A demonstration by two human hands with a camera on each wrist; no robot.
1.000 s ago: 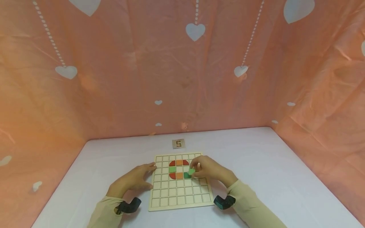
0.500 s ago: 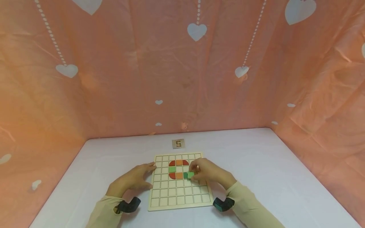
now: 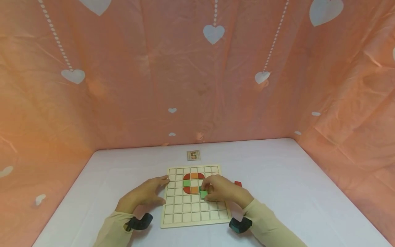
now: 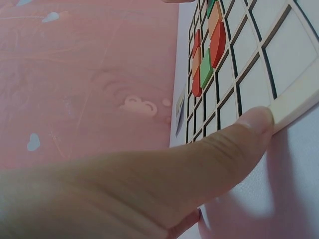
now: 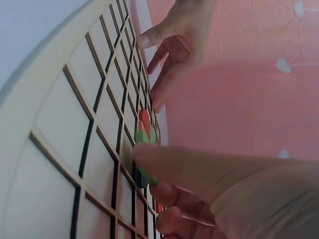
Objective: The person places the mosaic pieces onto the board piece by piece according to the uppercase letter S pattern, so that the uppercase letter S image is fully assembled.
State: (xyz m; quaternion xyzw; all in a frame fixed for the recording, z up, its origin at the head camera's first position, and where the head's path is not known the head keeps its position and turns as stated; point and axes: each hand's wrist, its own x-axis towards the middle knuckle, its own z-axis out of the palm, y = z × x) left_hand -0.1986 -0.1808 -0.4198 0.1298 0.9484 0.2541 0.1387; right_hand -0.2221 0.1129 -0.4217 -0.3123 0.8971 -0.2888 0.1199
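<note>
A pale wooden grid board point(image 3: 186, 208) lies on the white table. My left hand point(image 3: 142, 195) rests at its left edge, the thumb point(image 4: 256, 122) and fingertips touching the rim. My right hand point(image 3: 223, 189) pinches a light green square tile point(image 3: 203, 195) between thumb and fingers, just above the board. Beside it a dark green tile point(image 3: 200, 188) is mostly hidden by the fingers. Red quarter-round tiles point(image 3: 186, 190), orange squares point(image 3: 194, 175) and another light green square point(image 3: 186, 183) sit in the grid cells.
Behind the board lies a small card point(image 3: 193, 155) with a pattern on a grid. A red piece point(image 3: 238, 184) shows on the table right of the board, partly behind my right wrist. Pinkish-orange cloth point(image 3: 197, 85) with white hearts surrounds the table.
My right hand has moved slightly left and nearer me with the light green tile, now below the dark green one. The red piece at right has come into view. My left hand stays put.
</note>
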